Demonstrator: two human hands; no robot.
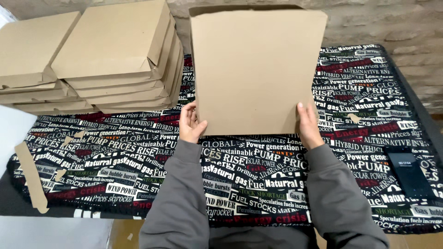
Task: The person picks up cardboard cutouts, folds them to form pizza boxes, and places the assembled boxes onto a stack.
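Note:
A flat brown cardboard box blank [254, 69] stands upright in front of me, tilted slightly, above the table. My left hand [190, 123] grips its lower left edge. My right hand [308, 125] holds its lower right corner. Both arms wear grey sleeves. The cardboard hides the table's middle behind it.
Two stacks of folded brown cardboard boxes [115, 55] fill the back left of the table. A black cloth printed with words [138, 161] covers the table. A dark phone [410, 174] lies at the right. Cardboard scraps [31, 177] lie at the left edge. A brick wall stands behind.

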